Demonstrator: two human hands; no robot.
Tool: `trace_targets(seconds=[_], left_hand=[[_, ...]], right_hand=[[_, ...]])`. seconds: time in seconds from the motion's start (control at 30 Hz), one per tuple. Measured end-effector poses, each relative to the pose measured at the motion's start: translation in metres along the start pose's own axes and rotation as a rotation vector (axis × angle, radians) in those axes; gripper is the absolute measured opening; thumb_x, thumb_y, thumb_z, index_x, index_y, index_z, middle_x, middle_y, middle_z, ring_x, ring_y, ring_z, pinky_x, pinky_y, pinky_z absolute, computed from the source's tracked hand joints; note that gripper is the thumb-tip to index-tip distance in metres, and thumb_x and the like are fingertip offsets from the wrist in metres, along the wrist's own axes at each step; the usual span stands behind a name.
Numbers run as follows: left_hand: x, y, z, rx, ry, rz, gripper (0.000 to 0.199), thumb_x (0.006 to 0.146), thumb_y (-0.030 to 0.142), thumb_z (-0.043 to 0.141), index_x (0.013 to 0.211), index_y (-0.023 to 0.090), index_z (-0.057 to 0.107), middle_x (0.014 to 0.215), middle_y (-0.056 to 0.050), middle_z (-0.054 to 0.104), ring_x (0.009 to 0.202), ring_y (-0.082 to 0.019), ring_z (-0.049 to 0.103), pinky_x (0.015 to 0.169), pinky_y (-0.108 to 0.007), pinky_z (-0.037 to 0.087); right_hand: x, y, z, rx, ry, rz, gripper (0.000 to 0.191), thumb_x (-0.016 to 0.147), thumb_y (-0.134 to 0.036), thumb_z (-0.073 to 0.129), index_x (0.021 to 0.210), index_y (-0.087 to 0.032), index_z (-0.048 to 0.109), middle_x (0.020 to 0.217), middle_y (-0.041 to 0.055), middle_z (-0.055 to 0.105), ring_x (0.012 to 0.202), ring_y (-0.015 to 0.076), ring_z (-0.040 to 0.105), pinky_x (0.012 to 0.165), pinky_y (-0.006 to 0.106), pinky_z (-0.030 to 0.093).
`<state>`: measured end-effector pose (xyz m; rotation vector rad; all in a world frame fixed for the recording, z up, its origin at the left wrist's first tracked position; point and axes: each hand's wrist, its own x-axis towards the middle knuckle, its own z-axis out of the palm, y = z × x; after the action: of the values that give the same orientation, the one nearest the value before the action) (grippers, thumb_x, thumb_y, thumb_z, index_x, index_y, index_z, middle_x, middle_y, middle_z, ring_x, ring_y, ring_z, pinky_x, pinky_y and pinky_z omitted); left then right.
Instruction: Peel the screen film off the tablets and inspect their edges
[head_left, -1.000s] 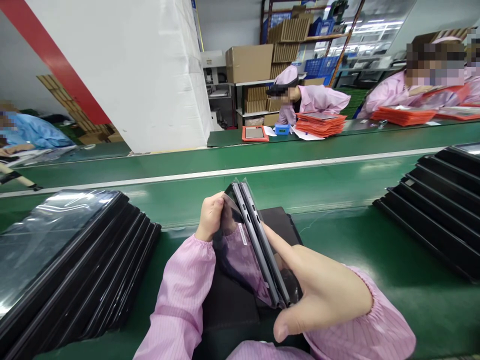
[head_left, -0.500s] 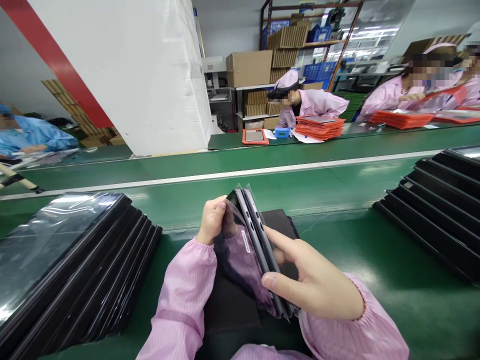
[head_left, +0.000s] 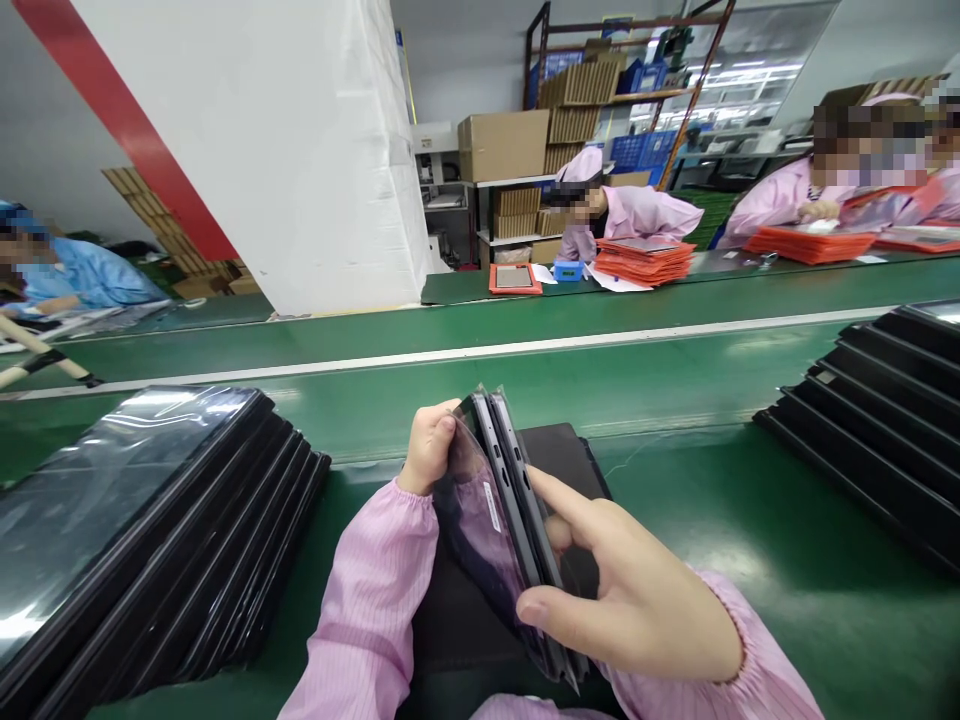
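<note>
Two thin grey-edged tablets [head_left: 512, 495] stand side by side on edge in front of me, port edges facing up. A clear film with a small white label covers the left one's glossy face. My left hand [head_left: 431, 445] is closed on their upper left corner, thumb over the film. From the right side, my right hand [head_left: 615, 570] grips them: its thumb lies along the port edges and its index finger touches the right tablet. The other right fingers are partly hidden behind it. Beneath the tablets is a flat black pad or case [head_left: 465, 625].
A stack of glossy black panels [head_left: 172, 520] stands on the left, and another black stack [head_left: 885, 430] on the right of the green bench [head_left: 720, 500]. Across the bench, a person in pink [head_left: 645, 215] leans beside orange-sleeved stacks [head_left: 645, 262]. A white pillar [head_left: 322, 160] rises behind.
The tablets have come slightly lower and nearer to me. My right thumb has shifted a little down along their edges. Both hands keep their hold.
</note>
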<state>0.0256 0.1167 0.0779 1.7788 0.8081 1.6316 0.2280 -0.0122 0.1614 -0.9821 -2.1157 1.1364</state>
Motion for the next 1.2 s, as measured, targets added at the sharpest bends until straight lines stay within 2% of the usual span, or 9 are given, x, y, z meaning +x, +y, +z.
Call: trace_targets(seconds=[0.13, 0.3, 0.4, 0.6, 0.73, 0.9, 1.03, 1.2], left_hand=[[-0.002, 0.000, -0.001, 0.014, -0.017, 0.033, 0.066, 0.084, 0.079, 0.039, 0.051, 0.022, 0.036, 0.047, 0.002, 0.034, 0.044, -0.011, 0.029, 0.044, -0.032, 0.022], [-0.002, 0.008, -0.002, 0.039, -0.042, 0.060, 0.068, 0.083, 0.082, 0.035, 0.050, 0.022, 0.035, 0.045, 0.002, 0.033, 0.042, -0.011, 0.029, 0.043, -0.033, 0.021], [-0.003, 0.014, -0.001, 0.050, -0.063, 0.077, 0.067, 0.083, 0.082, 0.035, 0.051, 0.023, 0.039, 0.046, 0.001, 0.036, 0.043, -0.013, 0.031, 0.044, -0.033, 0.022], [-0.008, 0.016, -0.003, 0.052, -0.118, 0.110, 0.067, 0.085, 0.080, 0.032, 0.056, 0.022, 0.047, 0.047, 0.000, 0.045, 0.042, -0.014, 0.038, 0.042, -0.032, 0.028], [-0.009, 0.019, -0.004, 0.053, -0.124, 0.128, 0.068, 0.085, 0.080, 0.031, 0.054, 0.022, 0.046, 0.045, 0.000, 0.045, 0.040, -0.013, 0.038, 0.041, -0.031, 0.028], [-0.010, 0.025, -0.002, 0.060, -0.154, 0.118, 0.070, 0.084, 0.082, 0.031, 0.053, 0.021, 0.047, 0.045, 0.000, 0.046, 0.041, -0.013, 0.038, 0.042, -0.030, 0.029], [-0.011, 0.028, -0.001, 0.062, -0.178, 0.124, 0.071, 0.083, 0.082, 0.032, 0.053, 0.021, 0.050, 0.045, -0.001, 0.049, 0.041, -0.013, 0.040, 0.042, -0.030, 0.030], [-0.009, 0.032, 0.001, 0.089, -0.194, 0.148, 0.072, 0.084, 0.082, 0.030, 0.053, 0.021, 0.049, 0.045, -0.001, 0.048, 0.040, -0.013, 0.040, 0.043, -0.030, 0.030]], right_hand=[[0.000, 0.000, 0.001, 0.013, -0.002, -0.033, 0.081, 0.087, -0.037, 0.066, 0.156, -0.021, 0.028, 0.063, -0.0065, 0.061, 0.052, 0.0112, 0.054, 0.048, 0.021, 0.038], [0.000, 0.001, 0.003, 0.015, 0.066, -0.062, 0.073, 0.091, -0.045, 0.062, 0.154, -0.017, 0.037, 0.059, -0.0054, 0.058, 0.049, 0.0112, 0.049, 0.047, 0.022, 0.037], [0.000, 0.001, 0.004, 0.006, 0.085, -0.077, 0.070, 0.091, -0.040, 0.060, 0.153, -0.017, 0.037, 0.059, -0.0051, 0.058, 0.050, 0.0115, 0.049, 0.048, 0.022, 0.038], [-0.001, 0.000, 0.003, -0.012, 0.034, -0.152, 0.071, 0.090, -0.025, 0.057, 0.156, -0.021, 0.031, 0.064, -0.0055, 0.063, 0.051, 0.0107, 0.053, 0.050, 0.022, 0.040], [-0.003, 0.001, 0.005, 0.016, 0.019, -0.156, 0.073, 0.089, -0.026, 0.059, 0.156, -0.023, 0.031, 0.068, -0.0053, 0.064, 0.055, 0.0116, 0.056, 0.054, 0.024, 0.041], [-0.003, 0.003, 0.007, 0.070, 0.004, -0.131, 0.079, 0.087, -0.035, 0.064, 0.156, -0.019, 0.030, 0.067, -0.0043, 0.065, 0.058, 0.0144, 0.060, 0.056, 0.026, 0.043], [-0.002, 0.003, 0.005, 0.054, 0.079, -0.168, 0.073, 0.089, -0.034, 0.061, 0.154, -0.017, 0.035, 0.065, -0.0029, 0.066, 0.059, 0.0161, 0.062, 0.062, 0.028, 0.048], [-0.001, 0.001, 0.004, 0.023, 0.165, -0.162, 0.066, 0.087, -0.029, 0.057, 0.149, -0.015, 0.044, 0.061, -0.0026, 0.065, 0.064, 0.0179, 0.065, 0.064, 0.028, 0.050]])
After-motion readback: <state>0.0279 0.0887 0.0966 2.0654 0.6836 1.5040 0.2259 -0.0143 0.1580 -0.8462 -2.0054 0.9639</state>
